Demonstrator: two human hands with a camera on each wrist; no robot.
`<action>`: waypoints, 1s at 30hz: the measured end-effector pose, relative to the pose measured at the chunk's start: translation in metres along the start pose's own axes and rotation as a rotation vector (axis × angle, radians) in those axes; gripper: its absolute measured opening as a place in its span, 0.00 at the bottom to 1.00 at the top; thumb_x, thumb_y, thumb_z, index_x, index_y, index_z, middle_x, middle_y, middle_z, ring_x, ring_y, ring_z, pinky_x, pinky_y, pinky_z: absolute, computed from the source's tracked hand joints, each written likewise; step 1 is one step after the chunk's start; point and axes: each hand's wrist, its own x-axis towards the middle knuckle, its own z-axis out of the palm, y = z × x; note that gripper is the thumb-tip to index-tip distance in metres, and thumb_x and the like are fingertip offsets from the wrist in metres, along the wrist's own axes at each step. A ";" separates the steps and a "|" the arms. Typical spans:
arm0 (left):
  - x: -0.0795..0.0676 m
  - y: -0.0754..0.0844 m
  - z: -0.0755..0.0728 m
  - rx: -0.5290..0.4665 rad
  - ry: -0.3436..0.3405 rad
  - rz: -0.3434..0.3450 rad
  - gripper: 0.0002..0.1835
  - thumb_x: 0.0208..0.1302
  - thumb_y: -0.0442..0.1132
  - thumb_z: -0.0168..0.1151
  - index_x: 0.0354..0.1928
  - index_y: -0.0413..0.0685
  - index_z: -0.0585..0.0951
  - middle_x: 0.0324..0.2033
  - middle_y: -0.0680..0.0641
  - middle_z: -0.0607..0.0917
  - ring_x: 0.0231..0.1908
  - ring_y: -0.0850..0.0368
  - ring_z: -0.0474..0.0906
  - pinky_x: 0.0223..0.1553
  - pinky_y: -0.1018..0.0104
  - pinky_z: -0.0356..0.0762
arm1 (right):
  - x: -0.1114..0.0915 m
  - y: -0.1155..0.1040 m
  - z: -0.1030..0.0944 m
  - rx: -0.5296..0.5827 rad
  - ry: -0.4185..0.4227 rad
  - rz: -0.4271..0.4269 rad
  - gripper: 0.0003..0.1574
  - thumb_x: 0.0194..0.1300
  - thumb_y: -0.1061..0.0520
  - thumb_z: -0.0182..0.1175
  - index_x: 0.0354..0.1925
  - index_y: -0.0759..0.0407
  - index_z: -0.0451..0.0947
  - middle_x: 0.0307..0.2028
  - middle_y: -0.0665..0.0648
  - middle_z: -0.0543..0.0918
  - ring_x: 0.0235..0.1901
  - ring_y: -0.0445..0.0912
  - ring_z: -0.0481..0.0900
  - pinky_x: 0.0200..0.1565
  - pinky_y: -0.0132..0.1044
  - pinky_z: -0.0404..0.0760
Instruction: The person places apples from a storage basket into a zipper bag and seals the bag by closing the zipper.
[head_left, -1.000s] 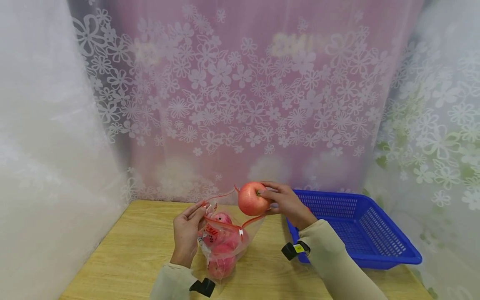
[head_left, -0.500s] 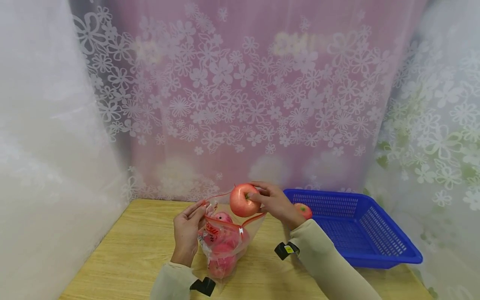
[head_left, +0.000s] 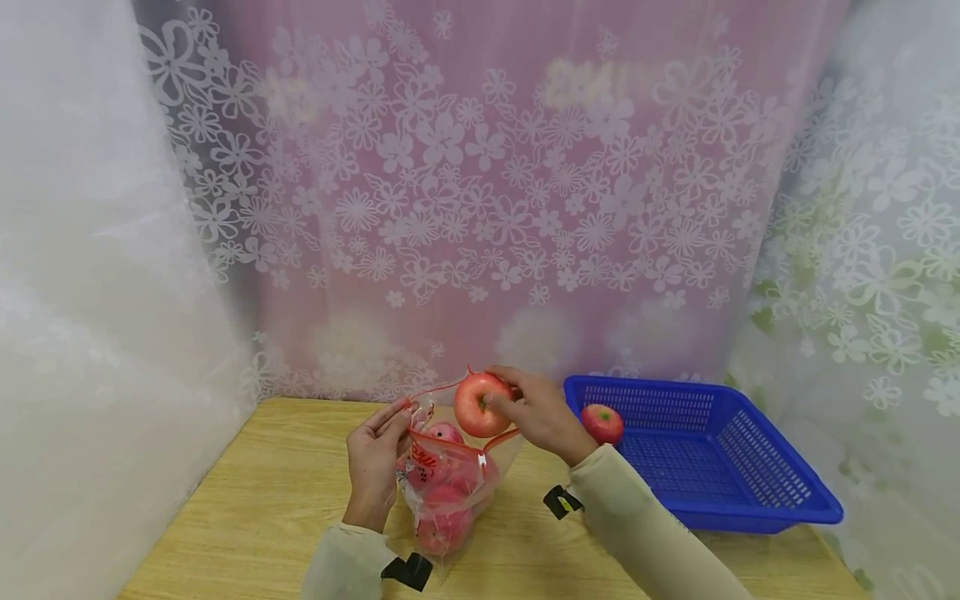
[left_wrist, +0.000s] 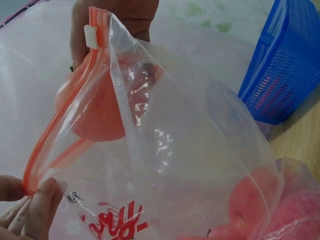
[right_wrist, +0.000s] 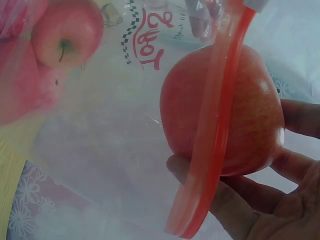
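Observation:
A clear zip bag point(head_left: 487, 492) with a red zip rim and red print stands on the table, several red apples point(head_left: 444, 533) inside it. My left hand point(head_left: 375, 457) pinches the bag's rim at its left side. At the mouth of the bag my right hand point(head_left: 542, 413) holds a red apple point(head_left: 477, 406) by its stem side. In the right wrist view the red zip strip point(right_wrist: 215, 125) crosses in front of this apple, and the thumb lies partly behind the strip. Seen from the left wrist, the held apple point(left_wrist: 100, 110) shows partly through the clear plastic.
A blue plastic basket point(head_left: 720, 521) with slotted walls stands on the right of the wooden table point(head_left: 262, 492). One red apple point(head_left: 602, 424) lies inside it at its left end. Flowered curtains point(head_left: 510, 208) close off the back and sides.
My right hand has moved left with the apple, bringing it over the bag's opening. The apple in the basket has come into view from behind that arm. My left hand keeps its place.

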 end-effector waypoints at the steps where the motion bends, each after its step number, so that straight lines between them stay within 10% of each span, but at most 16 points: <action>1: 0.000 0.000 0.000 -0.002 0.002 -0.001 0.17 0.68 0.30 0.57 0.56 0.27 0.76 0.36 0.49 0.88 0.32 0.67 0.84 0.33 0.74 0.81 | 0.000 -0.001 0.001 -0.024 0.006 0.004 0.27 0.66 0.50 0.61 0.61 0.57 0.75 0.43 0.55 0.83 0.37 0.46 0.77 0.37 0.38 0.76; 10: 0.001 0.000 -0.002 -0.006 0.016 0.009 0.17 0.68 0.30 0.57 0.56 0.28 0.77 0.38 0.47 0.88 0.32 0.66 0.84 0.33 0.74 0.81 | 0.001 -0.008 0.009 -0.164 0.023 -0.036 0.28 0.65 0.50 0.62 0.61 0.57 0.75 0.49 0.56 0.83 0.38 0.45 0.78 0.39 0.39 0.77; 30: 0.005 0.001 -0.011 -0.039 0.018 0.022 0.17 0.68 0.27 0.56 0.55 0.25 0.76 0.33 0.49 0.88 0.26 0.67 0.81 0.25 0.77 0.78 | 0.004 0.010 -0.021 0.014 0.150 0.060 0.18 0.68 0.54 0.60 0.54 0.57 0.79 0.47 0.59 0.83 0.43 0.53 0.81 0.36 0.41 0.83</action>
